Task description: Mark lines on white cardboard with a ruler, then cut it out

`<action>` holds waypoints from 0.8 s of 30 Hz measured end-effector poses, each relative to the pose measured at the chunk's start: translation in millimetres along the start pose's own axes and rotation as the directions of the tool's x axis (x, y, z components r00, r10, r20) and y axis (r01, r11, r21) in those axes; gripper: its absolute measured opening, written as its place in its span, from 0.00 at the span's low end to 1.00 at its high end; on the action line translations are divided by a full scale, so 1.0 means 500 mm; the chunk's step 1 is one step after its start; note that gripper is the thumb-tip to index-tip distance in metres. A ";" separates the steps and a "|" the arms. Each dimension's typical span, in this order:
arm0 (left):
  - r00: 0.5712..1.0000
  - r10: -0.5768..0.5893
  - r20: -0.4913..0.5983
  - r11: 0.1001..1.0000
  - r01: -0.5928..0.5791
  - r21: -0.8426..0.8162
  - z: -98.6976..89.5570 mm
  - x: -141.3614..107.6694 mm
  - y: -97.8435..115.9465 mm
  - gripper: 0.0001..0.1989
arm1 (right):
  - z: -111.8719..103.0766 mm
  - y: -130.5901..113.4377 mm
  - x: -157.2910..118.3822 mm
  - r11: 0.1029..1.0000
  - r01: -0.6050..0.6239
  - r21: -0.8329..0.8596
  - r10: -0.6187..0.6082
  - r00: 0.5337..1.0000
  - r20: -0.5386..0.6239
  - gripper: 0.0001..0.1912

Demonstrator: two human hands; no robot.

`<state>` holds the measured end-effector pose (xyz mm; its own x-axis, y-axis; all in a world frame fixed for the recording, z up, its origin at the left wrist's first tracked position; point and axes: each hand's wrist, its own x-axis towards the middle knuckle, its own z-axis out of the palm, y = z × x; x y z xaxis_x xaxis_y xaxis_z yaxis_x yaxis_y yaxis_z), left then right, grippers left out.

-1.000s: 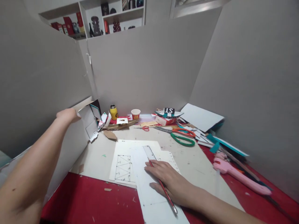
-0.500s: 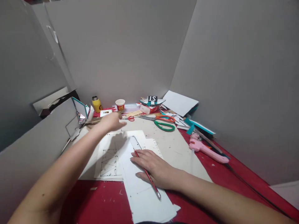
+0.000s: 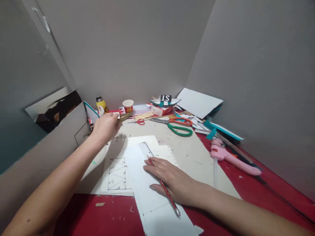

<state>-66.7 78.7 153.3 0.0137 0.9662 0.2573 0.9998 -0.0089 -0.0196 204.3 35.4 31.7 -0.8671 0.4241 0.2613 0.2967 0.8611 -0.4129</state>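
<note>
Lying palm down on a white sheet [image 3: 163, 219], the person's right hand [image 3: 169, 180] is loosely spread, with a red pencil [image 3: 170, 199] caught among fingers and thumb. The pencil slants over the sheet, one end beside the ruler [image 3: 147, 149], the other toward the person. The ruler rests on the sheet's upper part and runs in under that hand.

The left hand [image 3: 105, 126] is stretched toward the back, knuckles up, fingers partly curled, just by a small white card [image 3: 118, 115] and a brown piece [image 3: 126, 117]. Its fingertips are hidden, so whether it grips either one cannot be told.

Left of the sheet is a drawing [image 3: 116, 173] of a rectangle filled with zigzag lines, its right part covered by the sheet. It lies on a pale board [image 3: 194, 160], which covers part of the red counter [image 3: 108, 214].

Along the back stand a yellow bottle [image 3: 101, 105], a cup [image 3: 128, 106] and a red-and-white box [image 3: 158, 110]. Nearer lie red scissors [image 3: 140, 122] and big shears [image 3: 182, 134], one handle orange, the other green. A pink glue gun [image 3: 236, 161] lies to the right, beyond the board's edge. A white panel [image 3: 46, 154] stands at the left, a black box [image 3: 64, 109] behind it.
</note>
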 end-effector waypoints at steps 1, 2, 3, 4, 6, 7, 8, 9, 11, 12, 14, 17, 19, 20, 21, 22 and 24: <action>0.997 -0.034 -0.069 0.998 0.037 0.045 -0.022 -0.003 -0.012 0.15 | 0.000 -0.001 0.000 1.000 0.004 0.001 -0.004 1.000 -0.003 0.24; 0.989 -0.062 -0.131 0.994 0.073 0.085 -0.042 -0.007 -0.024 0.16 | 0.000 -0.001 -0.001 1.000 0.006 0.000 -0.006 1.000 -0.005 0.24; 0.978 -0.080 -0.190 0.986 0.106 0.126 -0.061 -0.013 -0.037 0.17 | 0.000 -0.002 -0.002 1.000 0.005 -0.002 -0.005 1.000 -0.009 0.23; 0.964 -0.085 -0.251 0.975 0.133 0.179 -0.078 -0.021 -0.051 0.18 | 0.000 -0.002 -0.003 1.000 0.003 -0.007 -0.004 1.000 -0.010 0.24; 0.924 -0.084 -0.373 0.932 0.206 0.298 -0.105 -0.041 -0.080 0.21 | 0.004 0.000 -0.005 1.000 0.003 -0.020 -0.003 1.000 -0.008 0.24; 0.903 -0.093 -0.420 0.902 0.255 0.348 -0.115 -0.054 -0.094 0.23 | 0.007 0.001 -0.006 1.000 0.005 -0.028 -0.005 1.000 -0.007 0.24; 0.884 -0.118 -0.453 0.870 0.312 0.382 -0.123 -0.068 -0.108 0.25 | 0.010 0.003 -0.007 0.999 0.008 -0.035 -0.009 1.000 -0.008 0.24; 0.867 -0.164 -0.470 0.839 0.373 0.396 -0.129 -0.082 -0.122 0.27 | 0.013 0.005 -0.008 0.999 0.015 -0.042 -0.016 1.000 -0.012 0.24; 0.838 -0.283 -0.467 0.779 0.485 0.398 -0.138 -0.111 -0.149 0.31 | 0.019 0.008 -0.010 0.998 0.034 -0.056 -0.036 0.999 -0.027 0.23; 0.825 -0.350 -0.444 0.748 0.532 0.398 -0.142 -0.124 -0.162 0.32 | 0.022 0.009 -0.010 0.997 0.046 -0.063 -0.049 0.998 -0.035 0.22; 0.804 -0.469 -0.366 0.695 0.591 0.409 -0.152 -0.146 -0.187 0.33 | 0.024 0.010 -0.011 0.994 0.068 -0.081 -0.072 0.997 -0.040 0.22; 0.800 -0.551 -0.238 0.676 0.595 0.434 -0.174 -0.162 -0.223 0.30 | 0.022 0.007 -0.011 0.992 0.080 -0.094 -0.083 0.996 -0.026 0.22; 0.806 -0.557 -0.202 0.685 0.582 0.438 -0.193 -0.162 -0.243 0.27 | 0.019 0.004 -0.010 0.993 0.073 -0.097 -0.075 0.997 -0.020 0.22; 0.804 -0.561 -0.195 0.684 0.583 0.438 -0.202 -0.160 -0.251 0.24 | 0.018 0.002 -0.010 0.993 0.068 -0.100 -0.070 0.997 -0.018 0.22; 0.803 -0.565 -0.190 0.684 0.585 0.437 -0.209 -0.157 -0.258 0.21 | 0.017 0.002 -0.010 0.993 0.062 -0.103 -0.064 0.998 -0.015 0.22; 0.800 -0.569 -0.189 0.683 0.588 0.433 -0.214 -0.153 -0.264 0.18 | 0.016 0.001 -0.009 0.993 0.056 -0.104 -0.058 0.998 -0.012 0.22; 0.794 -0.580 -0.183 0.685 0.596 0.418 -0.214 -0.145 -0.271 0.17 | 0.015 0.001 -0.009 0.994 0.046 -0.098 -0.047 0.999 -0.011 0.22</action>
<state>-201.4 -17.8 240.4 -0.5656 0.7253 0.3925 0.6861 0.6779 -0.2641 205.2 31.8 23.6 -0.8756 0.3861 0.2904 0.2944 0.9030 -0.3129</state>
